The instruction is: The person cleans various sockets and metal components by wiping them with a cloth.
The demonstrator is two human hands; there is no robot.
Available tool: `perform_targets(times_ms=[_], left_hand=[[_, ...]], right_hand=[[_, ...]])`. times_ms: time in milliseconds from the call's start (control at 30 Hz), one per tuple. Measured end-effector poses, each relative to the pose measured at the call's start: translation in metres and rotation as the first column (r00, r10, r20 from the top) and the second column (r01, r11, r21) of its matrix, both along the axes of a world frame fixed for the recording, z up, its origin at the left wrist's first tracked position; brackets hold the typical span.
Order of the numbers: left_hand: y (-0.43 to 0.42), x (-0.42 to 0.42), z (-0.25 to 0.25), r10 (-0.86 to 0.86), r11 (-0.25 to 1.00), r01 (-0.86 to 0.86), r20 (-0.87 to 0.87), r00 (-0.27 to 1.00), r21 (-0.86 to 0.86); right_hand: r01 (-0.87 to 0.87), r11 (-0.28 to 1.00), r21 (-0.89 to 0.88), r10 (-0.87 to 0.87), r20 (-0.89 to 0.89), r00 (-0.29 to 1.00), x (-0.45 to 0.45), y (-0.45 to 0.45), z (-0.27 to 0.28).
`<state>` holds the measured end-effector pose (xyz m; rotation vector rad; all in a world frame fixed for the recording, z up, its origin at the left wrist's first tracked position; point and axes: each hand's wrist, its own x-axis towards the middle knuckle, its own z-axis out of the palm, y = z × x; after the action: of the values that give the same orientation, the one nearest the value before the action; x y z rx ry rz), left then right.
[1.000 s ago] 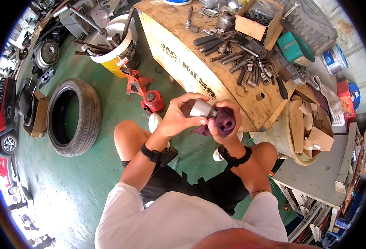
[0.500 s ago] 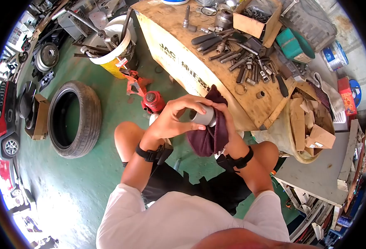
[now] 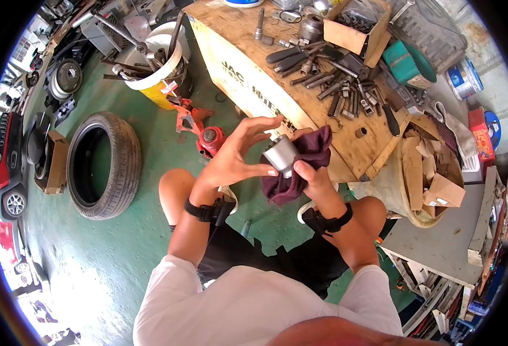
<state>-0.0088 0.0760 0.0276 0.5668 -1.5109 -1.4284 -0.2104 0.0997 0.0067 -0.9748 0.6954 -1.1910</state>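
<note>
A silver metal socket (image 3: 281, 154), short and cylindrical, is held in front of my knees, tilted, with a narrower end pointing down. My right hand (image 3: 317, 176) is closed on it through a maroon cloth (image 3: 313, 146), the thumb pressing near the narrow end. The cloth is bunched behind and below the socket. My left hand (image 3: 236, 153) curves around the other side, its fingers spread and raised off the metal. The left thumb tip is beside the socket's lower edge; whether it touches I cannot tell.
A wooden crate (image 3: 225, 57) ahead carries several sockets and tools (image 3: 346, 81). Left of it stand a red jack (image 3: 209, 138) and a tool bucket (image 3: 156, 81). A tire (image 3: 128, 167) stands on the green floor. A sack of cardboard (image 3: 432, 167) is at right.
My left fingers have loosened and spread away from the socket, and more of its side shows. The cloth has shifted right and down, and my right thumb has come into view.
</note>
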Motion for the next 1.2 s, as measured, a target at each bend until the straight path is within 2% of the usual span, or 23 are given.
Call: perform_targets(times_ms=[33, 133, 167, 200, 233, 300, 333, 400, 533, 600, 633, 700, 767, 833, 967, 1067, 1133, 1167, 1200], left_hand=[[-0.002, 0.001, 0.000, -0.026, 1.000, 0.026, 0.023, 0.999, 0.005], [-0.007, 0.002, -0.009, -0.058, 0.997, 0.063, 0.105, 0.993, -0.045], [-0.008, 0.001, -0.013, -0.065, 0.992, 0.081, 0.162, 0.985, -0.093], [-0.003, -0.008, -0.012, 0.031, 0.997, -0.026, 0.062, 0.998, -0.077], [-0.003, -0.008, -0.013, 0.032, 0.997, -0.027, 0.061, 0.998, -0.077], [-0.001, -0.007, -0.014, 0.081, 0.993, -0.064, 0.186, 0.979, -0.097], [0.000, -0.009, -0.010, 0.114, 0.990, -0.098, 0.168, 0.979, -0.099], [-0.002, -0.006, -0.011, 0.113, 0.991, -0.099, 0.174, 0.978, -0.087], [0.004, -0.016, -0.006, 0.118, 0.993, -0.114, 0.158, 0.980, -0.032], [0.007, -0.022, -0.009, 0.151, 0.988, -0.147, 0.170, 0.974, -0.037], [0.007, -0.024, -0.014, 0.151, 0.988, -0.147, 0.168, 0.974, -0.037], [0.007, -0.027, -0.023, 0.120, 0.992, -0.124, 0.111, 0.987, 0.030], [0.006, -0.026, -0.028, 0.103, 0.993, -0.111, 0.139, 0.985, 0.051], [0.006, -0.028, -0.034, 0.109, 0.987, -0.110, 0.011, 0.994, 0.116], [0.004, -0.026, -0.036, 0.136, 0.987, -0.142, 0.078, 0.988, 0.075], [0.012, -0.028, -0.022, 0.188, 0.972, -0.185, -0.007, 0.982, 0.143], [0.015, -0.026, -0.017, 0.157, 0.962, -0.135, -0.077, 0.985, 0.236], [0.013, -0.023, -0.019, 0.157, 0.962, -0.135, -0.078, 0.985, 0.235], [0.010, -0.020, -0.021, 0.062, 0.964, -0.014, -0.176, 0.982, 0.265]], right_hand=[[0.000, 1.000, -0.002, 0.000, 0.001, 1.000, 0.002, 0.001, -0.002], [0.055, 0.985, -0.166, -0.049, 0.038, 0.998, 0.006, -0.001, -0.006], [0.052, 0.984, -0.168, -0.046, 0.038, 0.998, 0.006, -0.002, -0.006], [0.077, 0.986, -0.150, -0.072, 0.039, 0.997, 0.006, 0.000, -0.003], [0.103, 0.986, -0.131, -0.099, 0.038, 0.994, 0.006, 0.000, -0.001], [0.124, 0.982, -0.144, -0.123, 0.022, 0.992, 0.007, 0.002, -0.002], [0.145, 0.985, -0.090, -0.143, 0.029, 0.989, 0.007, 0.004, -0.001], [0.155, 0.987, -0.028, -0.153, 0.069, 0.986, 0.010, 0.006, 0.000], [0.133, 0.989, -0.065, -0.128, 0.074, 0.989, 0.011, 0.003, 0.001], [0.169, 0.967, -0.192, -0.189, -0.086, 0.978, 0.013, 0.002, 0.006], [0.130, 0.954, -0.271, -0.192, -0.217, 0.957, 0.012, 0.002, 0.010], [0.119, 0.939, -0.322, -0.218, -0.294, 0.931, 0.017, 0.004, 0.012], [0.093, 0.944, -0.318, -0.197, -0.314, 0.929, 0.015, 0.002, 0.005], [0.067, 0.947, -0.313, -0.175, -0.333, 0.926, 0.014, 0.000, 0.004], [0.074, 0.962, -0.264, -0.154, -0.297, 0.942, 0.013, -0.002, 0.002], [0.067, 0.965, -0.253, -0.134, -0.259, 0.957, 0.010, -0.003, 0.002], [0.072, 0.966, -0.247, -0.135, -0.247, 0.960, 0.010, -0.004, 0.003], [0.099, 0.981, -0.166, -0.131, -0.197, 0.972, 0.009, -0.004, 0.003], [0.122, 0.989, -0.082, -0.133, -0.146, 0.980, 0.009, -0.004, 0.003]])
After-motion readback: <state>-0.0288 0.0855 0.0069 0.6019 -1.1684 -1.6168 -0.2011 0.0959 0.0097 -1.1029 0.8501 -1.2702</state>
